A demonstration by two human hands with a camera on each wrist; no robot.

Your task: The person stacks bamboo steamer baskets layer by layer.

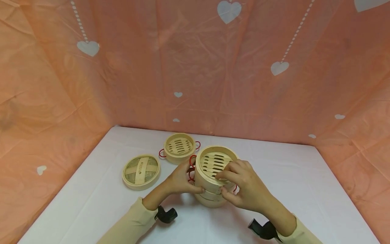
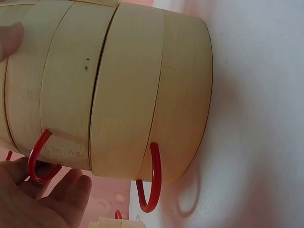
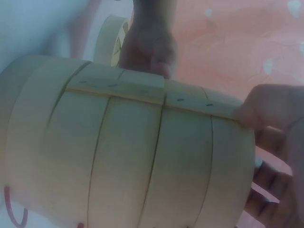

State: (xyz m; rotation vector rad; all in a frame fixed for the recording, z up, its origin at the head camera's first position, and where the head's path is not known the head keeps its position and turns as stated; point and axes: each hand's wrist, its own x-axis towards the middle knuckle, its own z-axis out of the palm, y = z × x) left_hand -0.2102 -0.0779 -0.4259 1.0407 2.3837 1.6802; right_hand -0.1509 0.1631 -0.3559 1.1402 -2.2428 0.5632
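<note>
Bamboo steamer baskets with red handles stand stacked upright (image 1: 211, 202) near the middle of the white table. My left hand (image 1: 181, 179) grips the stack's left side, thumb across the front wall and fingers behind by the red handles (image 2: 154, 178). At the front right, my right hand (image 1: 245, 185) pinches the rim of the top basket (image 1: 210, 184), thumb on the outer wall and fingers over the edge. The slatted floor of this basket faces up. In the right wrist view, the right thumb presses the end of an overlapping bamboo strip (image 3: 190, 102) on the wall.
A single steamer basket (image 1: 178, 159) with red handles stands behind the stack to the left. A round woven bamboo lid (image 1: 141, 172) lies left of my left hand. Pink-orange cloth (image 1: 213, 84) with white hearts hangs behind and beside the table (image 1: 274, 169).
</note>
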